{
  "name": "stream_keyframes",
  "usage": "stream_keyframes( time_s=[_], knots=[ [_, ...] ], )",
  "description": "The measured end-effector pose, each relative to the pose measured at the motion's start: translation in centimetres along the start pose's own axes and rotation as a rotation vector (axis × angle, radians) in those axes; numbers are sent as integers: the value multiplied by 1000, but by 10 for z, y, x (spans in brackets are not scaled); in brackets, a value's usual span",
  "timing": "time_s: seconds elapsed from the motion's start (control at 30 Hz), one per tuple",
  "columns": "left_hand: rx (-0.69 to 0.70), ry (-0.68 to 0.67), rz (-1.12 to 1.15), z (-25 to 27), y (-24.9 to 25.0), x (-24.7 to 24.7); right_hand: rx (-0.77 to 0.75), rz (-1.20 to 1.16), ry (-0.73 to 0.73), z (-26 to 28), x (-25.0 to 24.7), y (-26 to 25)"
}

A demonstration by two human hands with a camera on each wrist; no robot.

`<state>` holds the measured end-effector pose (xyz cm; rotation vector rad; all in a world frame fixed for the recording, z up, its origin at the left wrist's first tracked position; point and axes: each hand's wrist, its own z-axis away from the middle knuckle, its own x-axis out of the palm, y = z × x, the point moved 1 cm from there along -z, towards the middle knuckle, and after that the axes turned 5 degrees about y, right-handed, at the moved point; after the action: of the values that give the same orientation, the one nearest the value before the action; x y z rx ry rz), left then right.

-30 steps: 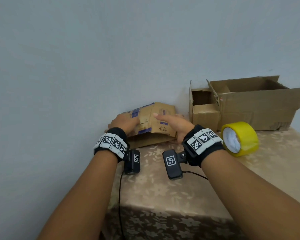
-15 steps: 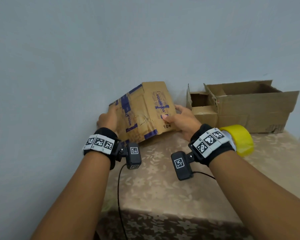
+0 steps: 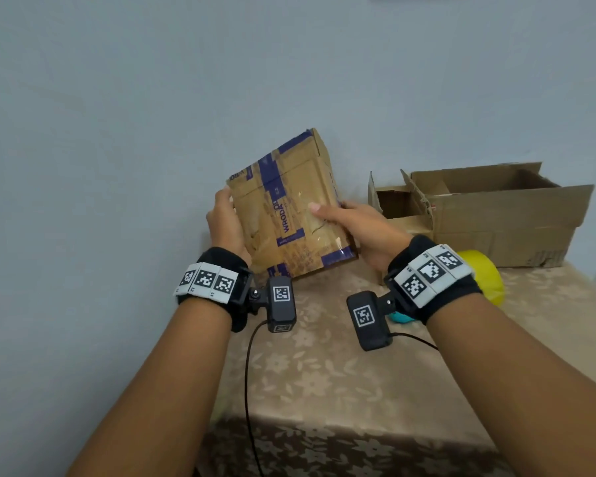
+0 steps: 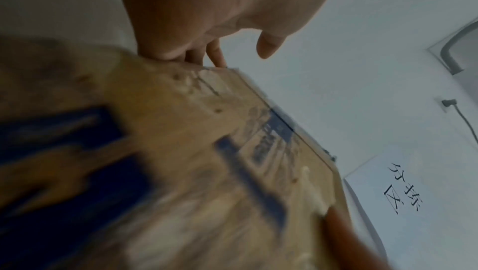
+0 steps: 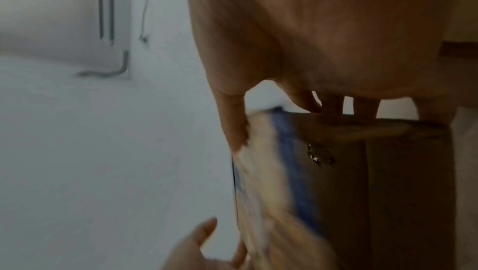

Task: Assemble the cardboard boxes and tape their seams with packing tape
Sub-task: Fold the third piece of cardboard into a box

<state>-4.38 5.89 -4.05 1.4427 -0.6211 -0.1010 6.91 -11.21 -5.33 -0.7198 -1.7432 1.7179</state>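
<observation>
From the head view, the person holds a flattened cardboard box (image 3: 291,208) up off the table (image 3: 324,373), tilted, with its printed face toward them, blue tape strips and lettering across it. The left hand (image 3: 226,223) grasps the box's left edge, fingers out of sight behind it. The right hand (image 3: 355,225) grasps the right edge, thumb laid across the front face. To the right, against the wall, sits a large open box (image 3: 503,215) with a smaller open box (image 3: 398,208) just beside it on its left. A yellow roll of packing tape (image 3: 486,280) stands on the table near them, mostly hidden behind the right wrist. The table wears a beige flowered cloth.

From the left wrist, the picture is blurred. The left hand (image 4: 220,14) meets the box (image 4: 181,162) along its edge, fingers (image 4: 214,53) going behind the cardboard and the thumb tip standing free of it. A white sheet of paper (image 4: 403,188) with handwritten characters hangs on the wall.

From the right wrist, also blurred, the right hand (image 5: 323,39) clasps the box (image 5: 349,182), thumb on the lighter printed face, the other fingers (image 5: 333,104) on the dark side. The left hand (image 5: 196,248) shows at the bottom, against the box's far edge.
</observation>
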Motion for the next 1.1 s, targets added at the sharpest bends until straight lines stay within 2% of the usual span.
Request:
stream_keyframes(
  time_s=[0.13, 0.23, 0.33, 0.53, 0.6, 0.8, 0.9, 1.1],
  knots=[
    [106, 84, -10, -3, 1, -1, 1, -1, -11, 1, -5, 1],
    [95, 19, -74, -6, -2, 4, 15, 8, 12, 2, -3, 5],
    [87, -41, -118, -4, -3, 7, 12, -121, 54, 2, 3, 8],
    [243, -51, -181, -2, 2, 8, -121, -196, 249, 1, 11, 1],
    [278, -79, -180, 1, 3, 10, -155, -221, 279, 1, 13, 1],
    [314, -51, -158, 5, 8, 10, -199, -228, 324, 8, 20, -9],
    [355, -74, -200, 0, 8, 8, -235, -206, 356, 9, 22, -12],
    [370, -140, -166, 7, 11, 7, -329, -19, 378, 9, 20, -10]
  ],
)
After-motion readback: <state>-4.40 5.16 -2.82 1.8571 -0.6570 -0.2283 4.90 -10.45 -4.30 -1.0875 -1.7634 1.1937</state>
